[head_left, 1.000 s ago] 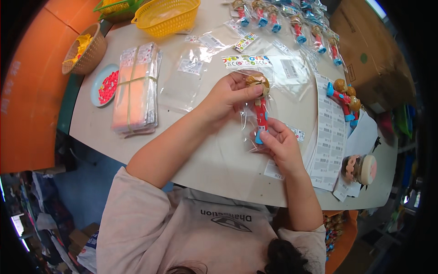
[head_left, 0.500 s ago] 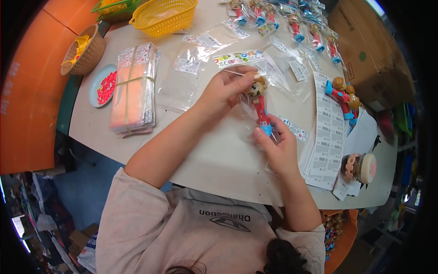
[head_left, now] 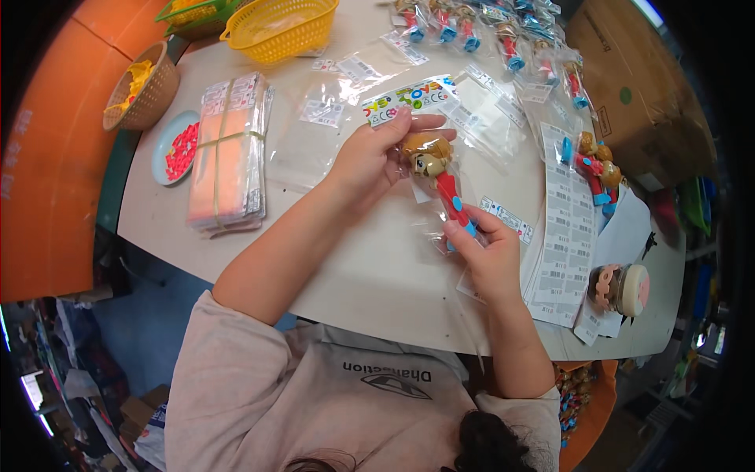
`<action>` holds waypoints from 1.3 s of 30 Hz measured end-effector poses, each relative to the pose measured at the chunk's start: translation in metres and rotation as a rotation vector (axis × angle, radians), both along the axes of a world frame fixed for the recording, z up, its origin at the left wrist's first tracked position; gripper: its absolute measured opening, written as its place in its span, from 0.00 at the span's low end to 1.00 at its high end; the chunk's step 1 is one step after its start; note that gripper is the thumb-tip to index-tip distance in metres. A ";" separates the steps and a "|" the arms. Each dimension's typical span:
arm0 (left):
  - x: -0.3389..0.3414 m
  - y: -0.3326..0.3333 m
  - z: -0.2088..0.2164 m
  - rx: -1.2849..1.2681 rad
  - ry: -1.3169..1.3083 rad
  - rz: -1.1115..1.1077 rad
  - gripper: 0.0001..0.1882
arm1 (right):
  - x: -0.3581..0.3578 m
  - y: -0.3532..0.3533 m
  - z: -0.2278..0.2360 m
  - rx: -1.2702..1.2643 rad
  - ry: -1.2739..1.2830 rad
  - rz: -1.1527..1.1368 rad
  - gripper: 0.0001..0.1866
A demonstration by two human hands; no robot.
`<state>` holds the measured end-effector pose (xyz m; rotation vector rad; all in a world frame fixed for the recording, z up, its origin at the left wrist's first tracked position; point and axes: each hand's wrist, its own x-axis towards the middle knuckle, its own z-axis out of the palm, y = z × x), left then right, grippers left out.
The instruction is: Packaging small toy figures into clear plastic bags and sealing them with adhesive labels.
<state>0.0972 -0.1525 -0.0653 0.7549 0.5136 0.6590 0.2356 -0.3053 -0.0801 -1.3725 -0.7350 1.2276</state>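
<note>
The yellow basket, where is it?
In the head view, the yellow basket stands at the table's far edge, left of centre, beyond the banded stack of bags.

Pale rounded table (head_left: 377, 283), orange wall (head_left: 47, 181) left, cardboard box (head_left: 637, 102) right.

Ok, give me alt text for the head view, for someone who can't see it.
Two bare hands hold a red-bodied figure toy with a brown head inside a clear plastic bag: left hand at the head, right hand at the blue base, above a white table.

Yellow basket (head_left: 281, 30), label sheets (head_left: 568, 228)
</note>
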 end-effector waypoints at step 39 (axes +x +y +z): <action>-0.001 -0.007 -0.001 0.178 -0.068 0.034 0.26 | -0.013 0.000 -0.006 0.295 -0.576 -0.154 0.18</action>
